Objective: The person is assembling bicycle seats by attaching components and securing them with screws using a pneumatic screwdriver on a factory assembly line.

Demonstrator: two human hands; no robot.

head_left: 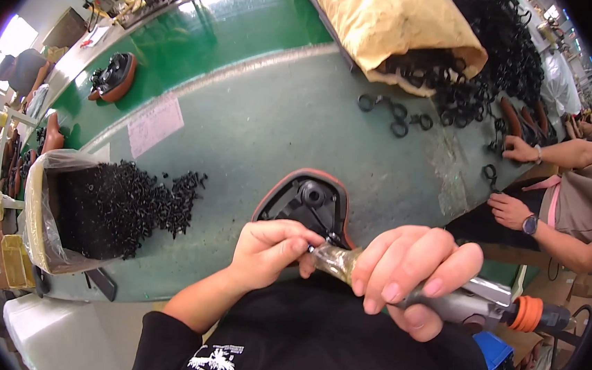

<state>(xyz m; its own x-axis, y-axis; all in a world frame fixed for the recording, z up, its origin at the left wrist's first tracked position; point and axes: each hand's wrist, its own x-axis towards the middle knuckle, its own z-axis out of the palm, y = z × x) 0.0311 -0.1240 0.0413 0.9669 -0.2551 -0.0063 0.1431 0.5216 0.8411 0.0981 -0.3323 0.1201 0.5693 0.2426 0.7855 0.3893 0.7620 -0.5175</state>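
An inline power screwdriver (464,304) with a grey body and an orange ring lies across the front of my body. My right hand (407,274) is wrapped round it, and its tip points left. At that tip my left hand (273,249) is closed, thumb and forefinger pinched together. Whatever sits between those fingertips is too small and covered to name. Just beyond both hands, a black plastic housing (312,195) with a reddish-brown rim rests on the green table (244,136). Its hollow side, with a round hub, faces up; my hands hide its near end.
At left, a plastic-lined box (42,214) lies tipped, spilling small black screws (170,199). A yellow sack (399,26) of black rings stands far right. Another housing (118,77) and a paper sheet (156,127) lie far left. At right, a co-worker's hands (513,210) handle black parts.
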